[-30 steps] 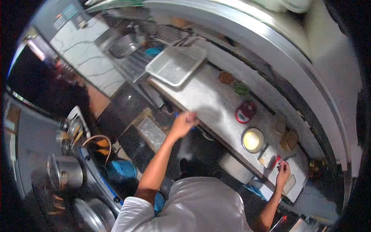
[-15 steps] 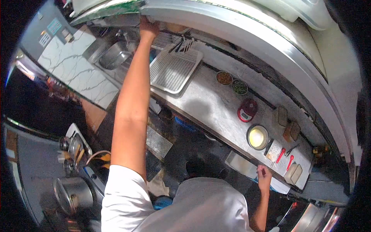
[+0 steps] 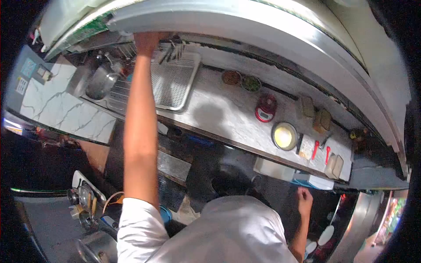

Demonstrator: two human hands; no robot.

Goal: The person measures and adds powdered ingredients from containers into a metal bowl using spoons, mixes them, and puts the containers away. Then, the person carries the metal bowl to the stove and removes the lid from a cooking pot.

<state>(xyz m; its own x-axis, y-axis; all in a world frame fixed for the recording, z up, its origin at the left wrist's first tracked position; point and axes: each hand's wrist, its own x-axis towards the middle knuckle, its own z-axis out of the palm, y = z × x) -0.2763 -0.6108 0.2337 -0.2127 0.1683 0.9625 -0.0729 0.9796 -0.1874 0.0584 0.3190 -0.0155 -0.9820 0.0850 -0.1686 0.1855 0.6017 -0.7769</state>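
My left hand (image 3: 148, 43) reaches up to the shelf's metal edge (image 3: 210, 18), above the white dish rack (image 3: 172, 85). Its fingers are hidden there. Low on the right, my right hand (image 3: 304, 198) hangs in front of the counter (image 3: 210, 118) with its fingers curled in and nothing visible in them. Along the counter stand a red scale (image 3: 265, 108), a bowl with yellow contents (image 3: 284, 136), two red spoons (image 3: 315, 150) and a rectangular container (image 3: 334, 166).
A metal sink (image 3: 101, 82) is at the left. Two small bowls, one brown-filled (image 3: 231, 77) and one green-filled (image 3: 251, 83), sit near the wall. A large pot (image 3: 94, 247) stands at the lower left. A white bin (image 3: 274, 168) is below the counter.
My left hand has risen from the counter's front edge to the shelf and shifted left. My right hand has dropped away from the red spoons to below the counter edge. The view has turned.
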